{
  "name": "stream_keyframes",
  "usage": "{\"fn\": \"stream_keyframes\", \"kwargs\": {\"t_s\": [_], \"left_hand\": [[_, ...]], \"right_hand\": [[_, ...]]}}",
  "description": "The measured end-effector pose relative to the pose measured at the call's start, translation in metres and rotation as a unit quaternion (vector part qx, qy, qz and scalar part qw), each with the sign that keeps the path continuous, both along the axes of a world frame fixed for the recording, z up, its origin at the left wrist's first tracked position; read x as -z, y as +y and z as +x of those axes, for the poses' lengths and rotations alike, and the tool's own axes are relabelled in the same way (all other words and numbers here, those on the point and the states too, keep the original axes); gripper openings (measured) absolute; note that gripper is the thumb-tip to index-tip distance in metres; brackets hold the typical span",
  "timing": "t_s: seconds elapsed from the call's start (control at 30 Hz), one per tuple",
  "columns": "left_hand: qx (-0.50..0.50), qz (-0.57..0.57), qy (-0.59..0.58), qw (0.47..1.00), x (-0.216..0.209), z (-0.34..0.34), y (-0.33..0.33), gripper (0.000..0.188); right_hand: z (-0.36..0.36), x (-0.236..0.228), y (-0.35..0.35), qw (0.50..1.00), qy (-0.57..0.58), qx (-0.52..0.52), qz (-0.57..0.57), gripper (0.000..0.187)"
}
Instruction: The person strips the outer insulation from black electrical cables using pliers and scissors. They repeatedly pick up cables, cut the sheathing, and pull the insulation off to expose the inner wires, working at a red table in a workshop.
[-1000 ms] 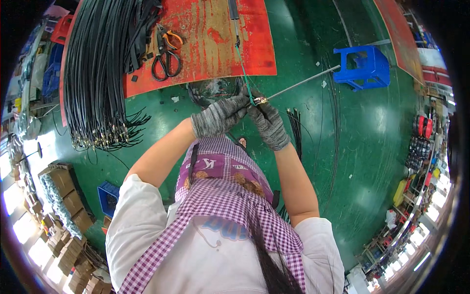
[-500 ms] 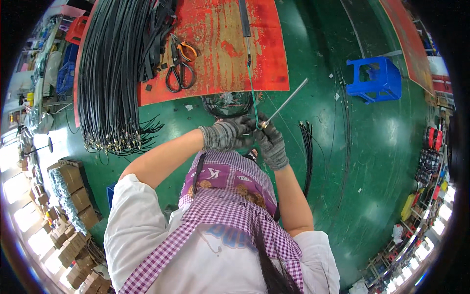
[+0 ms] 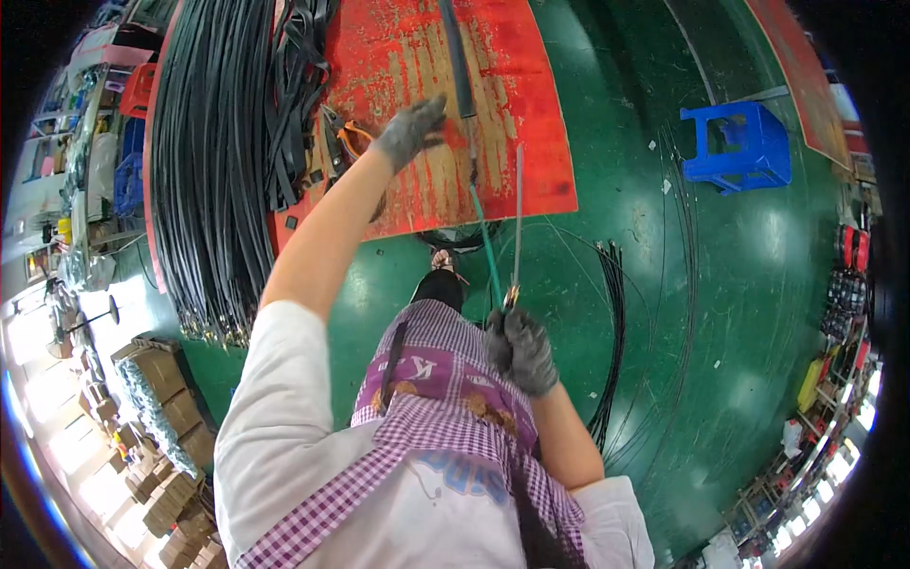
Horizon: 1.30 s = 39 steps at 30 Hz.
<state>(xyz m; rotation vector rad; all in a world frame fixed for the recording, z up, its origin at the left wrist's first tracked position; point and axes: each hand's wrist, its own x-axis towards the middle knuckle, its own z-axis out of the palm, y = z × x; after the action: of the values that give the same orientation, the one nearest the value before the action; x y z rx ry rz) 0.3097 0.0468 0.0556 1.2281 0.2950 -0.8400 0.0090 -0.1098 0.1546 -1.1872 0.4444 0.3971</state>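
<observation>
My right hand (image 3: 524, 353), in a dark grey work glove, is closed in front of my apron. It grips a green cord (image 3: 491, 254) and the lower end of a thin metal rod (image 3: 518, 213), where brass-coloured bits show. The cord runs up over the table edge to a thin link and a flat black sleeve (image 3: 455, 59) lying lengthwise on the red worn tabletop (image 3: 531, 104). My gloved left hand (image 3: 413, 131) reaches over the tabletop, left of the sleeve's near end. Its fingers are apart, with nothing seen in them.
Long black cables (image 3: 213, 142) cover the table's left side, their ends hanging over the edge. Orange-handled pliers (image 3: 354, 137) lie partly behind my left forearm. A blue plastic stool (image 3: 739, 147) stands on the green floor at right, near a bundle of black cables (image 3: 614, 322).
My left hand has left my right hand and moved forward over the table. My right hand has come closer to my body, and the rod has swung more upright.
</observation>
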Motion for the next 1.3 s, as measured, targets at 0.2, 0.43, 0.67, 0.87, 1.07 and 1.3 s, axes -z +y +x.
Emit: {"fn": "stream_keyframes", "kwargs": {"t_s": [0.2,0.43,0.67,0.87,1.07,1.3], "left_hand": [[-0.152,-0.34,0.066,0.926,0.06,0.073,-0.053,0.029],[-0.108,-0.317,0.151,0.93,0.068,0.082,-0.055,0.031],[-0.136,-0.294,0.181,0.929,0.063,0.084,-0.054,0.032],[-0.156,-0.283,0.19,0.927,0.061,0.088,-0.054,0.037],[-0.166,-0.246,0.188,0.936,0.061,0.09,-0.057,0.035],[-0.172,-0.203,0.167,0.949,0.055,0.081,-0.058,0.04]], "right_hand": [[-0.01,0.023,0.0,0.952,0.249,0.039,0.173,0.029],[0.041,0.098,0.006,0.901,-0.164,-0.2,-0.347,0.028],[0.07,0.125,0.02,0.983,0.027,-0.053,-0.172,0.021],[0.081,0.11,0.019,0.99,0.033,-0.018,-0.139,0.028],[0.085,0.121,0.022,0.979,-0.026,-0.006,-0.204,0.029],[0.135,0.098,0.026,0.985,0.166,0.006,-0.052,0.027]]}}
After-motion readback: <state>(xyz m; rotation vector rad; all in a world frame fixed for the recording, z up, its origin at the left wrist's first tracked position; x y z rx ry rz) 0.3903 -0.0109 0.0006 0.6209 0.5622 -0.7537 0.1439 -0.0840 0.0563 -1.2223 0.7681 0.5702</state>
